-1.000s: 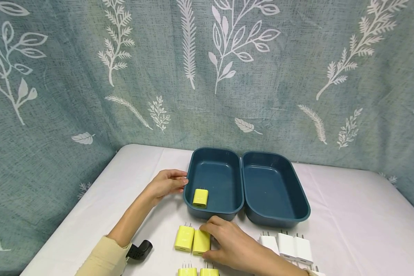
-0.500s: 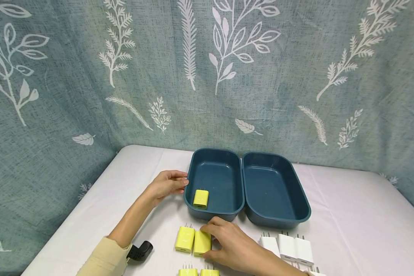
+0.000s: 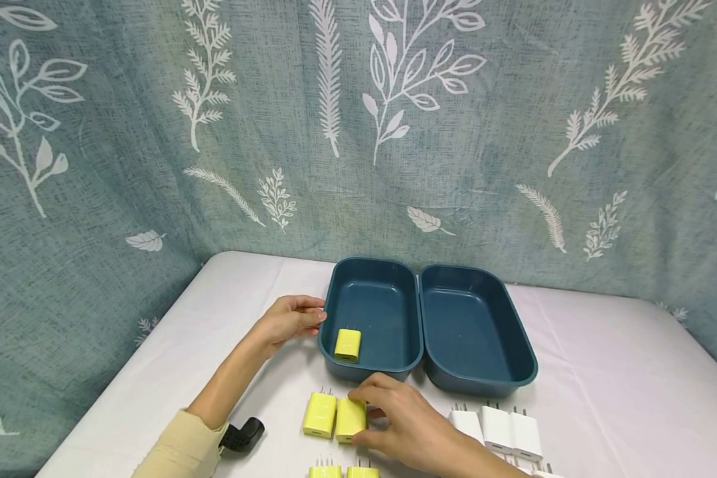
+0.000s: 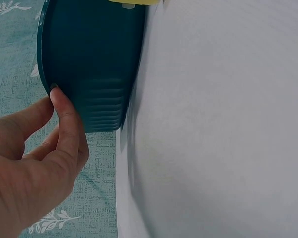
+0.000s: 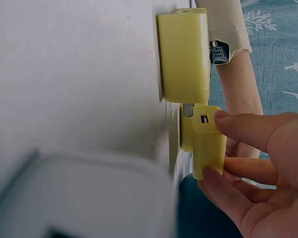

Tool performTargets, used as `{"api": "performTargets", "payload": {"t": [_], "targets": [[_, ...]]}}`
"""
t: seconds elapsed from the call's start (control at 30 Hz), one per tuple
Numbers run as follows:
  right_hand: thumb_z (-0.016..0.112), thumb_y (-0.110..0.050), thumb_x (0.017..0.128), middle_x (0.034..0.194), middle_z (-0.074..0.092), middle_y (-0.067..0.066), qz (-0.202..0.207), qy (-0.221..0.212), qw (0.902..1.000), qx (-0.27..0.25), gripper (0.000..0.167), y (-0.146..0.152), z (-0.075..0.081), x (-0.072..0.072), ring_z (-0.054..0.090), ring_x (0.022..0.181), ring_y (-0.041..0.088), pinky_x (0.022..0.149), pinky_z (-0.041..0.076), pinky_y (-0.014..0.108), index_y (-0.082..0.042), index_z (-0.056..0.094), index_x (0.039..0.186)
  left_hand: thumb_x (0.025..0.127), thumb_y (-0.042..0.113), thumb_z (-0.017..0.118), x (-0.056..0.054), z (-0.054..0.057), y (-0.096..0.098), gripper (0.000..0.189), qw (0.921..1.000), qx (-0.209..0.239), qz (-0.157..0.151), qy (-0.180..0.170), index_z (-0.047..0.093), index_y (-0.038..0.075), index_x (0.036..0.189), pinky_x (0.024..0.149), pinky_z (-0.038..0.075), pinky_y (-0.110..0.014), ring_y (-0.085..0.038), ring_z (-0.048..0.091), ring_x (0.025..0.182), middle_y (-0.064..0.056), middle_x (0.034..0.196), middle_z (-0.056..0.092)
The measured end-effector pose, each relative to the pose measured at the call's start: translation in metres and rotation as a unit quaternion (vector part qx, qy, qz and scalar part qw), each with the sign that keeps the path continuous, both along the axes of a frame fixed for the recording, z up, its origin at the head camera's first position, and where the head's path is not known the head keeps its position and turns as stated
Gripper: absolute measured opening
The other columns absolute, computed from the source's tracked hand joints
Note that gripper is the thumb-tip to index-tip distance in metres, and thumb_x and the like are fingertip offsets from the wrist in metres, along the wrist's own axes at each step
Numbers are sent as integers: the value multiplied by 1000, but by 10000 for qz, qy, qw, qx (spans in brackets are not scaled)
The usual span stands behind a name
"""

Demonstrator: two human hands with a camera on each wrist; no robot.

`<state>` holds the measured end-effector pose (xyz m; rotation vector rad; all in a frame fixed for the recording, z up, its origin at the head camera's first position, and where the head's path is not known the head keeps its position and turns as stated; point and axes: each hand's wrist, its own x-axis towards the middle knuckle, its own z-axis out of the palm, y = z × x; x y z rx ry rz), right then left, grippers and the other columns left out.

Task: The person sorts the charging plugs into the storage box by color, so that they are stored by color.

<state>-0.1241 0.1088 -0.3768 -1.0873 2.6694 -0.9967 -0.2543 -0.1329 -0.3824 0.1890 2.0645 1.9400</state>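
Note:
My right hand [image 3: 403,415] pinches a yellow charger plug [image 3: 350,421], with the thumb at its port end and a fingertip at its opposite end. In the right wrist view, the USB port of this plug [image 5: 208,141] faces up beside the thumb. A second yellow plug [image 3: 320,414] lies just to its left. At the left, my left hand [image 3: 289,318] touches the outer left side of a dark blue bin [image 3: 321,342], fingertips right at the rim. Its outer wall [image 4: 89,54] fills the top of the left wrist view. Inside that bin is one yellow plug [image 3: 348,345].
Another dark blue bin [image 3: 528,345] stands against the first on the right. Several white plugs [image 3: 496,426] lie in front of it. Two more yellow plugs [image 3: 363,472] show at the bottom edge. A patterned curtain [image 3: 358,133] hangs behind the white-covered table [image 3: 603,358].
The right hand's fingers have shifted slightly at the yellow charger plug, and more of the fingers behind shows. The left hand and the bins keep their places.

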Motion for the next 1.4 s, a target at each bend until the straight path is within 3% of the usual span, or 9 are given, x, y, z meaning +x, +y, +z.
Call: {"api": "performTargets", "payload": {"t": [0.4,0.7,0.87,1.23,1.4], "targets": [[79,-23,87,119,58,-3,186,-320,9957,-846,45,6,2,3,59,106,8,86,54,23,-7,64,126,96,3,63,-1,-1,0,38,10000,-15,-30,14,53,-14,129,72,56,-24,-12,63,79,-21,111,63],[79,-24,86,119,61,0,275,-59,9891,-1446,44,10,4,4,62,106,14,84,57,30,-7,66,124,96,2,62,-1,0,1,38,10000,-4,-38,62,53,-15,129,72,56,-24,-12,63,78,-19,108,64],[80,-25,85,118,62,-1,165,84,9873,-1579,41,11,7,6,62,105,15,83,57,31,-10,68,122,96,2,62,-1,0,1,38,10000,-19,-36,45,53,-15,129,72,56,-24,-13,63,78,-20,108,64],[81,-19,84,117,63,1,189,943,9780,-1849,39,16,13,4,64,104,16,83,57,30,-10,68,120,96,2,63,0,0,0,38,10000,-22,-36,60,53,-14,129,73,56,-24,-13,63,79,-21,110,63],[83,-17,82,116,64,2,73,1002,9760,-1929,39,18,18,0,64,104,19,82,58,32,-8,69,117,96,2,62,0,0,0,38,10000,-23,-25,58,53,-14,129,72,56,-24,-13,63,80,-19,109,64]]}}
